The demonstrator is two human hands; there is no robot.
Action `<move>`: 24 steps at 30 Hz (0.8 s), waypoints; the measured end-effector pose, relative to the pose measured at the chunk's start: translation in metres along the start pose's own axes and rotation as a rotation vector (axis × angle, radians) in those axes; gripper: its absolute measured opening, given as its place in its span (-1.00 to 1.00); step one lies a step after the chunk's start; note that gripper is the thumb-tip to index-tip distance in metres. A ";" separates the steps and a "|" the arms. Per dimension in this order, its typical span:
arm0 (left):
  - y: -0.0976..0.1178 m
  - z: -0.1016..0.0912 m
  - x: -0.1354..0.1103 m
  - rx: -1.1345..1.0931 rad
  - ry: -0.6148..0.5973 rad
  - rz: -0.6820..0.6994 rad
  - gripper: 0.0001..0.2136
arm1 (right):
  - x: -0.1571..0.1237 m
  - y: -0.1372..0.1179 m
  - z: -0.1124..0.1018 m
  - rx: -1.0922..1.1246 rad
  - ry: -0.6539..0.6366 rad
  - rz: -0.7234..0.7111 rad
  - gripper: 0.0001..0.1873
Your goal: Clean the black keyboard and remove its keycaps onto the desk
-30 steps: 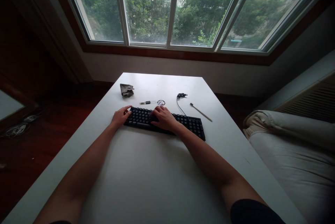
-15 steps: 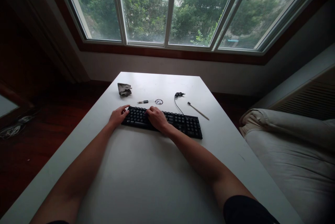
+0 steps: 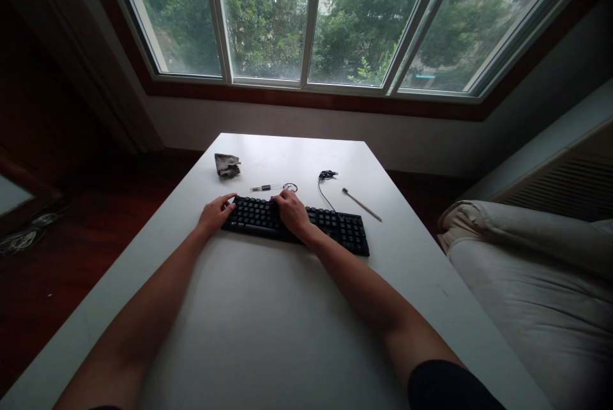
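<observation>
A black keyboard (image 3: 335, 228) lies across the white table (image 3: 268, 333). My left hand (image 3: 216, 213) is curled round the keyboard's left end, thumb on top. My right hand (image 3: 292, 213) rests on the keys left of the middle. Its fingers are bent and pressed together at the back row, and a trace of purple shows at the fingertips. What it holds is too small to name. The keyboard's black cable (image 3: 327, 175) lies coiled just behind it.
Behind the keyboard lie a crumpled grey cloth (image 3: 227, 165), a small metal tool (image 3: 264, 188), a thin wire ring (image 3: 290, 186) and a thin stick (image 3: 363, 205). A pale cushioned seat (image 3: 527, 269) stands at the right. Dark wooden floor lies to the left, windows ahead.
My right hand slid left and toward me along the keys, then forward to the back row. The left hand has stayed at the keyboard's left end.
</observation>
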State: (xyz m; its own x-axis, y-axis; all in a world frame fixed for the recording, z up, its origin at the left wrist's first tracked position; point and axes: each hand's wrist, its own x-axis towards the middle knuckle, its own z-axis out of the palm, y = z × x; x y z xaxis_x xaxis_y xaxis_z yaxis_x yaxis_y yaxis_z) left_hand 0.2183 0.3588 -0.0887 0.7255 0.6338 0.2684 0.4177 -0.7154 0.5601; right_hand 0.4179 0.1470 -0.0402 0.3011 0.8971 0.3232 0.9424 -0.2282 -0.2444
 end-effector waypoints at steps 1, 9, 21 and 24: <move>0.001 0.000 0.000 0.002 0.002 0.000 -0.56 | -0.002 -0.003 0.000 -0.015 -0.028 -0.038 -0.64; 0.004 -0.003 -0.001 0.006 -0.012 -0.011 -0.56 | -0.034 -0.035 -0.007 0.146 -0.187 -0.391 -0.70; 0.005 -0.003 -0.001 -0.013 0.001 -0.009 -0.57 | -0.017 0.030 -0.016 0.102 -0.003 0.034 -0.66; 0.005 -0.003 -0.001 -0.008 -0.006 -0.015 -0.56 | -0.019 0.029 -0.011 0.027 -0.035 -0.001 -0.66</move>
State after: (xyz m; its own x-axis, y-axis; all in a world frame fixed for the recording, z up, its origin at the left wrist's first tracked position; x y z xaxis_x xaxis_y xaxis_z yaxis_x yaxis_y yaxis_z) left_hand 0.2176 0.3555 -0.0837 0.7223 0.6426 0.2556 0.4241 -0.7035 0.5703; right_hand 0.4413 0.1194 -0.0431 0.2940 0.9102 0.2916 0.9384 -0.2169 -0.2690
